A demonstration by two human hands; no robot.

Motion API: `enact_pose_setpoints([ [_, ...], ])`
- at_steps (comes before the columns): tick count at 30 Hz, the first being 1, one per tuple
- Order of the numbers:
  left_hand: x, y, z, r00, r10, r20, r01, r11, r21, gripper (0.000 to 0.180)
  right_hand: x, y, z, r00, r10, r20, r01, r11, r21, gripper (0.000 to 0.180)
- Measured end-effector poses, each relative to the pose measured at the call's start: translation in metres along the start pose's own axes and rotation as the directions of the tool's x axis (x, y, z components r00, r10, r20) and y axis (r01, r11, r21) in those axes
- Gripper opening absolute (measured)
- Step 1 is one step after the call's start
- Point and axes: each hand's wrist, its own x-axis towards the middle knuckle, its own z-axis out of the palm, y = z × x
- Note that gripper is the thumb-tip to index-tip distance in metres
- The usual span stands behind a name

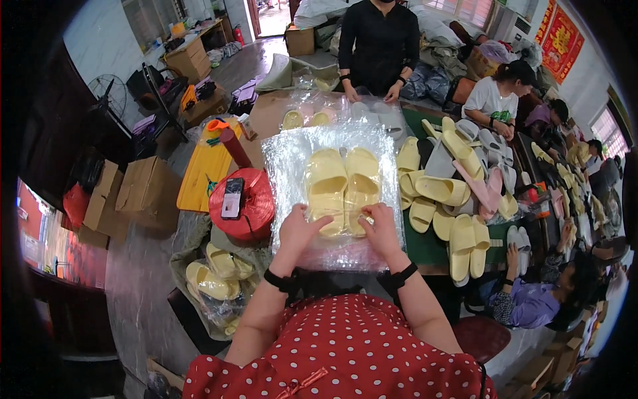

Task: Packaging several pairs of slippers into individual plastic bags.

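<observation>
A pair of pale yellow slide slippers (327,179) lies side by side on a stack of clear plastic bags (286,159), toes pointing away from me. Shiny clear film shows around their heels; I cannot tell whether it fully encloses them. My left hand (302,231) rests at the left slipper's heel, thumb and forefinger apart on the film. At the right slipper's heel, my right hand (381,233) has thumb and forefinger closed on the film's edge. Pink material (339,258) shows beneath the bags' near edge.
Left of the bags, a phone (232,198) lies on a red twine roll (251,223). Loose slippers (435,189) are heaped at the right, and more lie in a sack (179,256) at the lower left. A co-worker in black (379,50) stands across the table; others sit at the right.
</observation>
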Motion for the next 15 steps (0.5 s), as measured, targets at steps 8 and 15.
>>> enact_pose_setpoints([
  [8,0.001,-0.002,0.018,0.99,0.057,0.128,0.043,0.746,-0.664,0.049,-0.009,-0.004,-0.012,0.949,0.099,-0.299,-0.154,0.974,-0.169,0.078],
  [15,-0.032,-0.012,0.0,0.962,0.099,0.255,0.223,0.253,-0.941,0.032,-0.011,-0.038,-0.064,0.91,0.407,0.079,-0.366,0.698,0.616,0.08],
])
